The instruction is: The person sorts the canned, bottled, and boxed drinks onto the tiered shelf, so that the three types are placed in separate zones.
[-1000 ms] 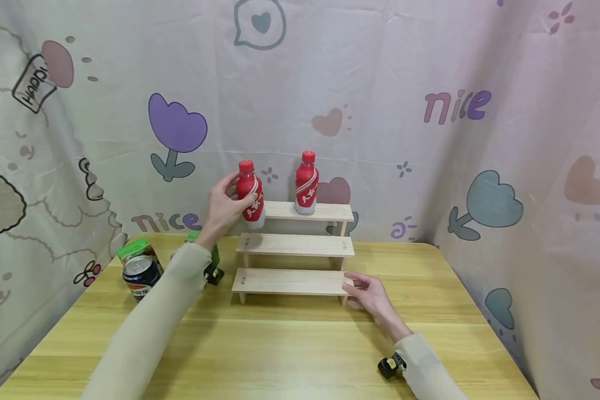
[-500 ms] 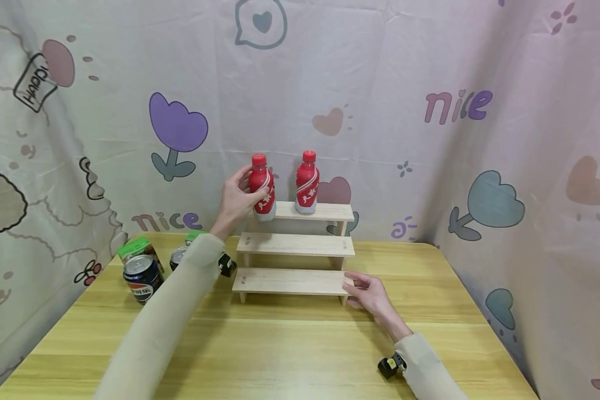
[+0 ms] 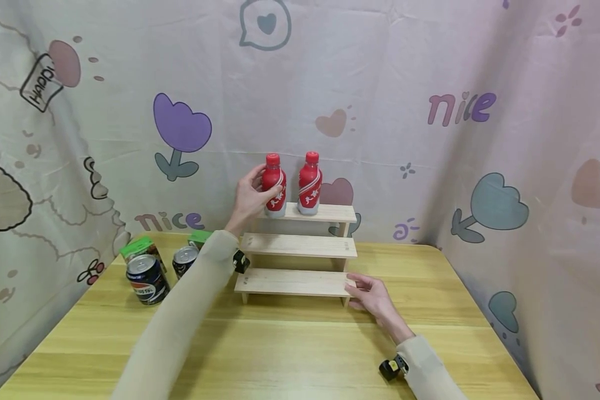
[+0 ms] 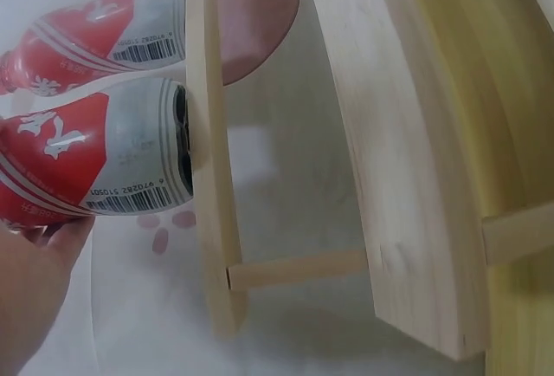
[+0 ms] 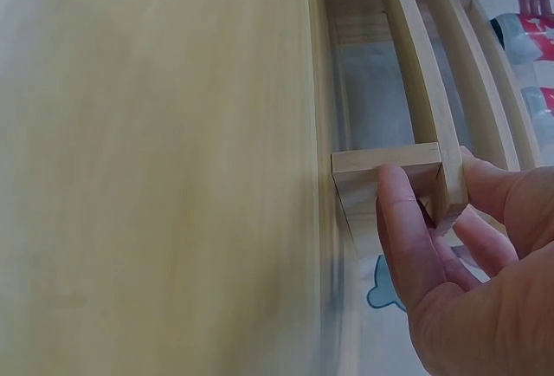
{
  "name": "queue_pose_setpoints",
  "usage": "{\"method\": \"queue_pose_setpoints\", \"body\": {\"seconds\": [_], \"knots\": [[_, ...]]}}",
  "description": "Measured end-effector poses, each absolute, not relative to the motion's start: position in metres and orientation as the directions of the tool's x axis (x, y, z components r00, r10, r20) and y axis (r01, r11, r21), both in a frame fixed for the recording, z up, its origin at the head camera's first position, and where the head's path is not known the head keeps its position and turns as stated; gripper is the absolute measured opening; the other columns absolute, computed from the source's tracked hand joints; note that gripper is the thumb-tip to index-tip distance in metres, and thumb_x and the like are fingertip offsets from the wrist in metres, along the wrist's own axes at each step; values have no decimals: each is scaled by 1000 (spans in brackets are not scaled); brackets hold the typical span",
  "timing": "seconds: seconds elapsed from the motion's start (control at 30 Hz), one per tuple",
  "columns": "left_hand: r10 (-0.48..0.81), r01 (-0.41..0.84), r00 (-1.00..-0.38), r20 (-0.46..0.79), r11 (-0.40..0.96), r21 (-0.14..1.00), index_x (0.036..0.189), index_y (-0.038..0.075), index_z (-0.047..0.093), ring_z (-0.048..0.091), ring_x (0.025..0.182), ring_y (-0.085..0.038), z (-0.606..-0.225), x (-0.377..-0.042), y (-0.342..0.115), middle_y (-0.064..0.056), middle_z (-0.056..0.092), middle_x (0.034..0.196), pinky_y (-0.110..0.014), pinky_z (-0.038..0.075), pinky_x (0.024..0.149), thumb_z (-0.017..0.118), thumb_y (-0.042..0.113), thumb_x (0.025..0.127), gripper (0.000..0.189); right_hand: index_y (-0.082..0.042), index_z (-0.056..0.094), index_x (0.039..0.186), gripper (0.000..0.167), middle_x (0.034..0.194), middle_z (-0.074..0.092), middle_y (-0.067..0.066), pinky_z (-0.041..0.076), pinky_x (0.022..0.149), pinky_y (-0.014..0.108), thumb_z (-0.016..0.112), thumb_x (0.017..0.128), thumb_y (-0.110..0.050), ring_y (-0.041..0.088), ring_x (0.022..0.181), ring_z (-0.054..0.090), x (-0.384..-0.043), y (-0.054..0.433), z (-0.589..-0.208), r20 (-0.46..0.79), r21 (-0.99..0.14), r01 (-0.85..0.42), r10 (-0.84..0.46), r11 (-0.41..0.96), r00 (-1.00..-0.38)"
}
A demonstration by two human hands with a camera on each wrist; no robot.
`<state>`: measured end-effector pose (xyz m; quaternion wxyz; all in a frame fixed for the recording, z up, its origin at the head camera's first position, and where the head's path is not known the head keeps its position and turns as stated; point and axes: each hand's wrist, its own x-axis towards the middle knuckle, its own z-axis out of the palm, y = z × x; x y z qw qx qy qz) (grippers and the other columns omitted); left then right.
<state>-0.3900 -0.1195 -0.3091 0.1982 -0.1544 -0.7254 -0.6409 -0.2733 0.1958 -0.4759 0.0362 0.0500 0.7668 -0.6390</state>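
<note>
1. Bottle point(image 3: 274, 186) in question was red, near upright at the left part of the top step point(image 3: 335, 211) of a wooden stand point(image 3: 300, 245). Base looked right at the wood, but I couldn't tell if the step was taking its weight.
2. Left hand point(image 3: 250, 199) had it gripped around the middle, coming in from the left. Sensible imo: base was free to meet the wood, and most of the hand was out of the gap beside the second bottle point(image 3: 310, 184).
3. That one stood upright on the same step, just beside, logo facing front too. Looked like a deliberate row to me.
4. Right hand point(image 3: 372, 295), well apart from the left, pinched the right end of the bottom step point(image 3: 292, 282), thumb on top, a finger against the leg point(image 5: 381, 160). Probably bracing, since the stand seemed light.
5. Dark cans point(image 3: 147, 280) and a green-topped box point(image 3: 140, 246) sat left on the table point(image 3: 300, 361), presumably within easy reach.
</note>
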Motion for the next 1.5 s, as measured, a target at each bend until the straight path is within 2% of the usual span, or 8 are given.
{"method": "queue_pose_setpoints", "body": {"seconds": [0.27, 0.43, 0.6, 0.87, 1.1, 1.5], "knots": [[21, 469, -882, 470, 123, 875, 146, 12, 44, 55, 129, -27, -310, -396, -114, -14, 55, 141, -41, 45, 107, 75, 12, 87, 67, -5, 62, 131, 45, 108, 59, 13, 60, 70, 33, 73, 88, -11, 16, 81, 65, -272, 196, -475, -115, -977, 115, 14, 181, -993], [50, 446, -895, 443, 158, 881, 148, 17, 42, 53, 130, -27, -309, -400, -113, -10, 51, 145, -43, 45, 108, 75, 20, 88, 69, -4, 62, 130, 44, 105, 59, 12, 60, 68, 33, 73, 88, -11, 15, 78, 65, -272, 195, -474, -107, -979, 108, 16, 175, -994], [101, 412, -911, 400, 175, 894, 150, 21, 38, 46, 138, -25, -308, -404, -114, -5, 43, 153, -44, 41, 111, 74, 28, 88, 72, -4, 63, 130, 43, 105, 58, 11, 60, 67, 32, 73, 88, -11, 15, 78, 64, -272, 195, -476, -112, -979, 114, 22, 172, -994], [173, 347, -931, 322, 144, 927, 154, 24, 32, 40, 142, -25, -305, -407, -115, -3, 36, 158, -47, 38, 113, 71, 25, 91, 74, -4, 63, 129, 43, 105, 58, 12, 60, 67, 33, 73, 88, -11, 17, 78, 65, -272, 195, -477, -119, -977, 122, 27, 173, -992], [200, 342, -927, 318, 100, 934, 155, 24, 28, 37, 144, -25, -304, -409, -113, -4, 33, 159, -46, 34, 116, 67, 23, 94, 73, -5, 62, 130, 44, 106, 58, 12, 61, 69, 35, 73, 88, -12, 15, 79, 65, -272, 195, -474, -110, -977, 112, 19, 182, -994], [201, 332, -930, 308, 103, 938, 155, 26, 27, 37, 143, -26, -305, -408, -112, -5, 33, 159, -46, 35, 115, 67, 24, 94, 73, -4, 63, 129, 43, 104, 60, 12, 61, 69, 35, 73, 88, -11, 14, 79, 65, -273, 196, -476, -107, -979, 107, 12, 174, -994]]}}
